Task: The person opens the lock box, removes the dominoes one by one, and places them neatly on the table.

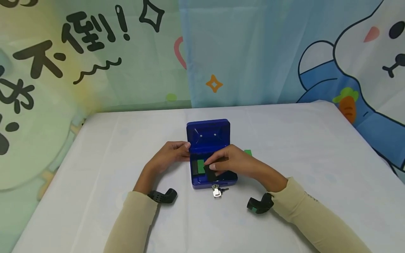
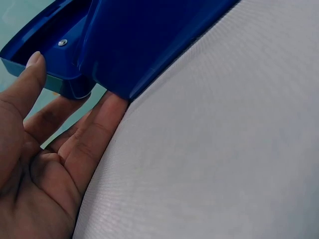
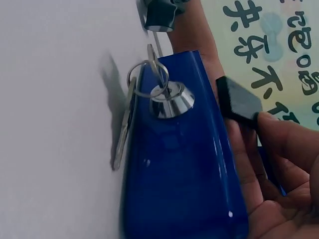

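A blue metal cash box (image 1: 197, 184) stands on the table with its lid (image 1: 208, 135) raised. My left hand (image 1: 172, 151) is at the box's left side; in the left wrist view its thumb lies over the lid's rim and the other fingers reach behind it, holding the edge. Between thumb and fingers, my right hand (image 1: 232, 160) pinches a flat black rectangular block (image 3: 239, 102) over the open box. Inside, a green block (image 1: 200, 166) lies beside a dark block (image 1: 194, 167) at the left end. The right hand covers much of the interior.
A silver lock (image 3: 172, 102) with keys on a ring (image 3: 124, 124) sticks out of the box front. Behind the right wrist, a green piece (image 1: 248, 152) shows on the white-covered table (image 1: 126, 133). Printed cloth (image 1: 240, 52) hangs along the table's far edge.
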`<move>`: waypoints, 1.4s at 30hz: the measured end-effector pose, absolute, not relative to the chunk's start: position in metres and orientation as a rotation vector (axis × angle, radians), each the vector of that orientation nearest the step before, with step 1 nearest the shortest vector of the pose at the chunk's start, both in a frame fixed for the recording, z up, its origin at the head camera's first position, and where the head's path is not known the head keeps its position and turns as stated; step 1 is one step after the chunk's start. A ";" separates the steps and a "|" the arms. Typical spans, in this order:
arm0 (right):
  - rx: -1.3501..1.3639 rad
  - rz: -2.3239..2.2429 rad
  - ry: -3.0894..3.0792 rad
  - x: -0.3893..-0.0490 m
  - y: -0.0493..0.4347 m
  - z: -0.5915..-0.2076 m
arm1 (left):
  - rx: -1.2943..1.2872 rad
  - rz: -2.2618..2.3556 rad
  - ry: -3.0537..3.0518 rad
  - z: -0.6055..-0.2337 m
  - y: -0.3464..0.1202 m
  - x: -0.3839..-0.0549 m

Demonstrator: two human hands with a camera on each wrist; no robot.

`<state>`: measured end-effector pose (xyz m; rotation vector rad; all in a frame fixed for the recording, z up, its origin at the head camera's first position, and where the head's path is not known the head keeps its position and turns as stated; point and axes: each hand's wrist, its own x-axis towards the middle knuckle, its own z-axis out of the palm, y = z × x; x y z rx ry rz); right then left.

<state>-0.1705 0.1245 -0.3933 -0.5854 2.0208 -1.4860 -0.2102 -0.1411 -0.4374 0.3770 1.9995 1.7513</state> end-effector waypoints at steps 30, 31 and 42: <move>-0.383 -1.617 2.021 -0.175 0.174 -0.396 | 0.386 1.794 1.964 -0.439 -0.141 -0.210; -0.379 -1.621 2.019 -0.175 0.176 -0.395 | 0.383 1.797 1.965 -0.440 -0.141 -0.210; -0.303 -1.638 2.062 -0.176 0.198 -0.390 | 0.393 1.783 1.982 -0.438 -0.142 -0.209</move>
